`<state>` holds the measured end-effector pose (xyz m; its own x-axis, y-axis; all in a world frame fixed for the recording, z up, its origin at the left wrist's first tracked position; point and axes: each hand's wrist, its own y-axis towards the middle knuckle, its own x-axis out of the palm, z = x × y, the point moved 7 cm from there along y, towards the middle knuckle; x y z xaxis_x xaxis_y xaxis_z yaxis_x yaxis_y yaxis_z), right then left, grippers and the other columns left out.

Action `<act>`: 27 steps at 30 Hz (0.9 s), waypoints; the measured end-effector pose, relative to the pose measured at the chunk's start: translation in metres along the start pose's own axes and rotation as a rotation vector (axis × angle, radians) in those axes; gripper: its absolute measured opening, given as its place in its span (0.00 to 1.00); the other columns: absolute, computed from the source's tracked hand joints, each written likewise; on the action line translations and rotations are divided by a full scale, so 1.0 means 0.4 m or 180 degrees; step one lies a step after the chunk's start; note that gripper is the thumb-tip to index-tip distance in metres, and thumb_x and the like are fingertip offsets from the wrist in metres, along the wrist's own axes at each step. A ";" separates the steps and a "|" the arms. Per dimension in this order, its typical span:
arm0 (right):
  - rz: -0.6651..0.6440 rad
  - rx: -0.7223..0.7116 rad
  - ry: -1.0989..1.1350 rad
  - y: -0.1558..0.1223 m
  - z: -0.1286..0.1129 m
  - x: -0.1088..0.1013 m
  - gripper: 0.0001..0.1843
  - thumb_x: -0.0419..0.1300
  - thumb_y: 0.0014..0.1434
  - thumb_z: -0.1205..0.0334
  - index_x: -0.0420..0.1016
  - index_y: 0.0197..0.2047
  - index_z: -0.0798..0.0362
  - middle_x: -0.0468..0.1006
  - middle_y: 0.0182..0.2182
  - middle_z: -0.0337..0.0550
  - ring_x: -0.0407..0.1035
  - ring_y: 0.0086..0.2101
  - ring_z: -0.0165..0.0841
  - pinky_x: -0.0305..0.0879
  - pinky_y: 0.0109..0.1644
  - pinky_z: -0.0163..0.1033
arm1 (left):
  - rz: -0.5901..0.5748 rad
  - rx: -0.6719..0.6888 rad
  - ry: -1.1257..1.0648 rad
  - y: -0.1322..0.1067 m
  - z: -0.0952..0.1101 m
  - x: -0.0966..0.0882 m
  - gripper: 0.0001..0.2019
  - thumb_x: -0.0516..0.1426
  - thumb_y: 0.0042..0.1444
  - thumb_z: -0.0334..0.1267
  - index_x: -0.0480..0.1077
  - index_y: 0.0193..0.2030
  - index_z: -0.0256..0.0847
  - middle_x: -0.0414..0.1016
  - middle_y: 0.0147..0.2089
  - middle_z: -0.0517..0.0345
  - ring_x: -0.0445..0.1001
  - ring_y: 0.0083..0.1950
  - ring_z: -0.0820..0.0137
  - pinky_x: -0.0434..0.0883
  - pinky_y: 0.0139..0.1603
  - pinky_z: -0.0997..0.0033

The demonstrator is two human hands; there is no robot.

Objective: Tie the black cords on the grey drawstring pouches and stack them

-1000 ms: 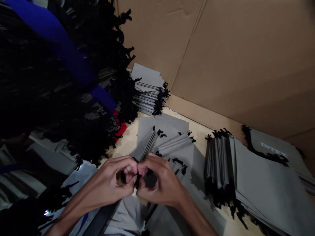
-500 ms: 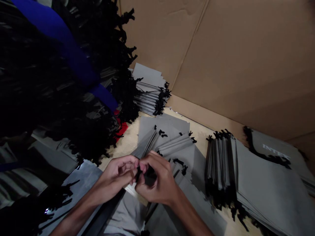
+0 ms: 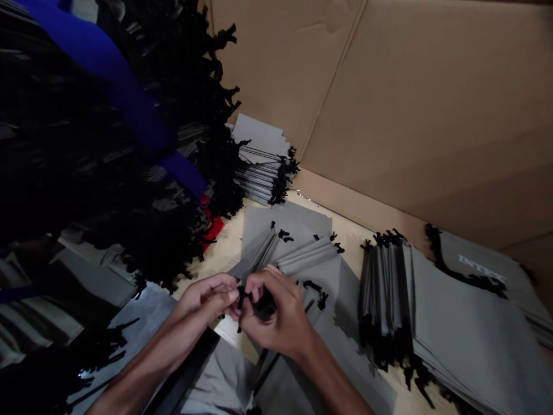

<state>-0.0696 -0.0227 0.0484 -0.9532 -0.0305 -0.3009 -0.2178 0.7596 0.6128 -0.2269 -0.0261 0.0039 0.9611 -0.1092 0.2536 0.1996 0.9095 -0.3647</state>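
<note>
My left hand (image 3: 211,302) and my right hand (image 3: 276,308) meet at the lower middle, both closed in a pinch. Between their fingertips is a black drawstring (image 3: 242,295), with a dark knot or loop partly hidden by the fingers. It appears to belong to a grey fabric drawstring bag (image 3: 254,262) just beyond the fingers. More grey bags (image 3: 309,253) with black knotted string ends lie fanned out right beside my right hand. Another grey bag (image 3: 319,343) lies under my right wrist.
A tall pile of bags with black cords (image 3: 173,230) rises at left, crossed by a blue strap (image 3: 129,109). At the back stands a small grey stack (image 3: 259,173). Bundled bags (image 3: 458,323) lie at right. A cardboard wall (image 3: 389,104) closes the far side; a red piece (image 3: 212,227) shows.
My hands have shifted slightly at the fingertips, and more of the black drawstring shows between them. My left fingers have drawn a little to the left. The surrounding stacks look the same.
</note>
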 end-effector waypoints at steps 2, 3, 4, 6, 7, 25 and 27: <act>-0.0084 -0.0028 -0.0056 0.000 0.002 0.003 0.12 0.63 0.61 0.72 0.72 0.45 0.48 0.70 0.30 0.34 0.65 0.31 0.31 0.63 0.39 0.38 | -0.0085 0.0122 0.0476 0.000 0.011 -0.019 0.12 0.70 0.61 0.49 0.83 0.44 0.43 0.83 0.39 0.58 0.80 0.40 0.67 0.77 0.44 0.73; -0.0149 -0.0056 -0.0084 -0.001 0.002 0.007 0.11 0.63 0.63 0.72 0.73 0.47 0.48 0.70 0.31 0.35 0.66 0.31 0.31 0.64 0.40 0.38 | -0.0059 0.0176 0.0622 0.001 0.016 -0.028 0.13 0.70 0.61 0.49 0.82 0.45 0.43 0.82 0.37 0.59 0.80 0.40 0.67 0.77 0.43 0.73; -0.0219 -0.0085 -0.0104 -0.002 0.001 0.010 0.10 0.63 0.65 0.71 0.74 0.48 0.49 0.71 0.32 0.36 0.67 0.32 0.32 0.65 0.40 0.38 | -0.0003 0.0229 0.0697 0.001 0.021 -0.035 0.14 0.71 0.60 0.50 0.81 0.46 0.44 0.82 0.36 0.60 0.79 0.38 0.68 0.77 0.42 0.74; -0.0390 -0.0111 -0.0090 -0.005 0.000 0.018 0.09 0.63 0.68 0.70 0.75 0.50 0.49 0.75 0.34 0.39 0.70 0.35 0.33 0.68 0.43 0.39 | 0.0142 0.0321 0.0714 0.002 0.028 -0.044 0.18 0.74 0.55 0.49 0.79 0.46 0.45 0.80 0.33 0.63 0.78 0.35 0.69 0.76 0.38 0.75; -0.0474 -0.0102 -0.0056 -0.006 -0.001 0.020 0.10 0.63 0.68 0.69 0.76 0.51 0.49 0.77 0.37 0.41 0.72 0.37 0.34 0.70 0.44 0.39 | 0.0196 0.0349 0.0702 0.002 0.028 -0.044 0.20 0.75 0.53 0.49 0.78 0.46 0.44 0.79 0.32 0.63 0.78 0.35 0.70 0.76 0.37 0.76; -0.1794 0.0530 -0.0293 0.057 0.063 0.044 0.10 0.66 0.72 0.64 0.81 0.55 0.45 0.82 0.46 0.40 0.79 0.43 0.34 0.72 0.47 0.36 | 0.0344 0.0823 0.1748 -0.010 0.039 -0.089 0.09 0.66 0.66 0.47 0.85 0.46 0.47 0.89 0.42 0.56 0.85 0.44 0.63 0.77 0.46 0.73; -0.1743 0.0494 -0.0242 0.045 0.073 0.050 0.06 0.65 0.73 0.65 0.80 0.52 0.47 0.80 0.43 0.40 0.78 0.40 0.33 0.70 0.44 0.35 | 0.0254 0.0748 0.1715 -0.004 0.029 -0.094 0.10 0.65 0.67 0.47 0.84 0.46 0.45 0.87 0.39 0.56 0.84 0.41 0.63 0.76 0.42 0.72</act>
<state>-0.0864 0.0093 0.0320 -0.6909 -0.4041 -0.5995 -0.6368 0.7328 0.2399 -0.2653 -0.0188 0.0052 0.9451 -0.1692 -0.2795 0.1342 0.9810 -0.1401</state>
